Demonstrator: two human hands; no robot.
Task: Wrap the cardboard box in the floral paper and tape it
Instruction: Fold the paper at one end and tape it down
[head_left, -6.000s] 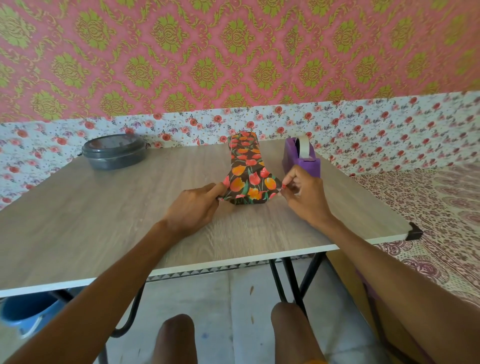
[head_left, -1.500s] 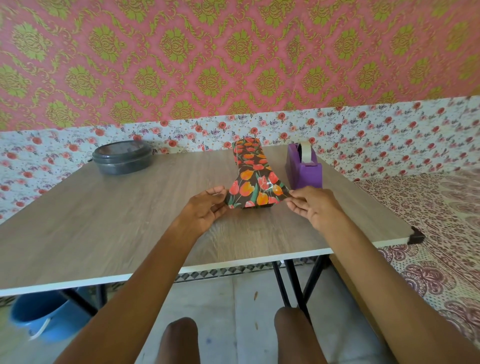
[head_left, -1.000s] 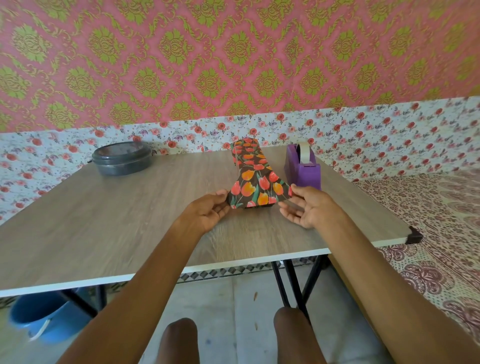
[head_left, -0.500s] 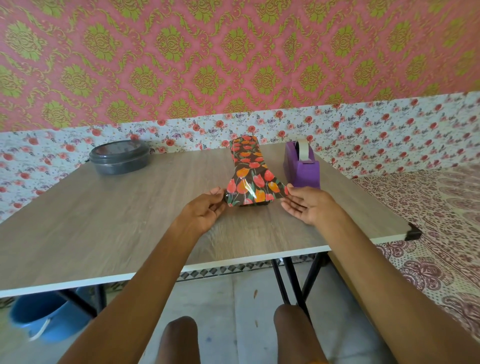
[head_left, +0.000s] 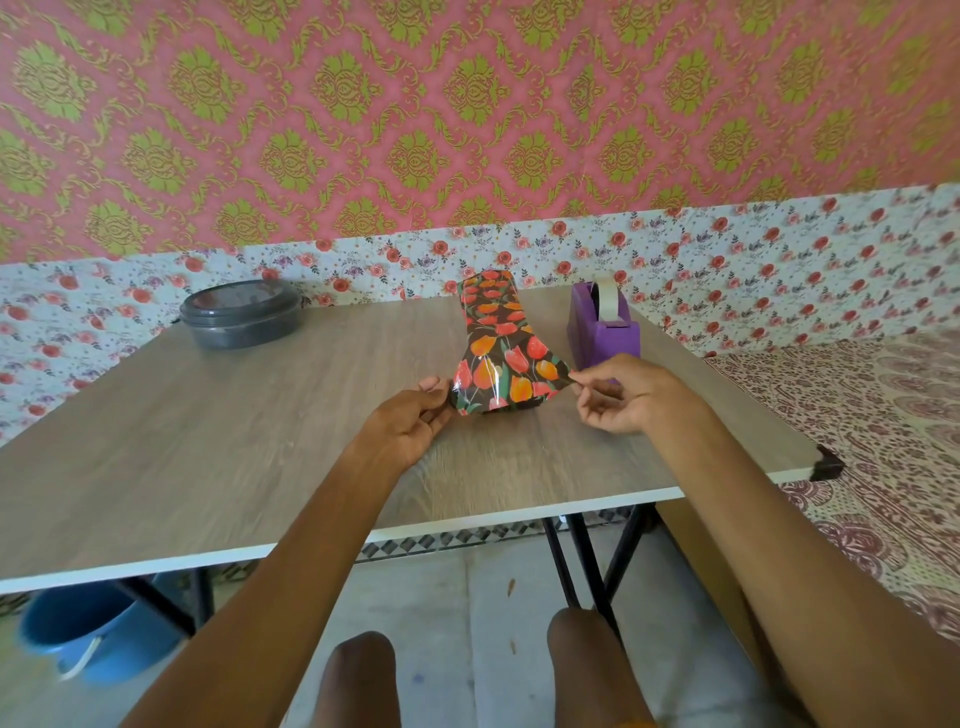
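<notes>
Floral paper (head_left: 498, 364), pinched at its near right corner by the right hand (head_left: 623, 397) and at the left corner by the left hand (head_left: 410, 426), lies mid-table (head_left: 208, 441), hiding the box completely. A tape dispenser (head_left: 602, 332) stands just beyond the right hand. The tabletop partly hides a bucket (head_left: 78, 639).

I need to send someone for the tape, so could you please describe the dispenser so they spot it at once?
On the wooden table, look toward the far right side. The dispenser stands just right of the floral-wrapped box, behind the right hand. It alone is purple, with a tape roll on top.
</notes>
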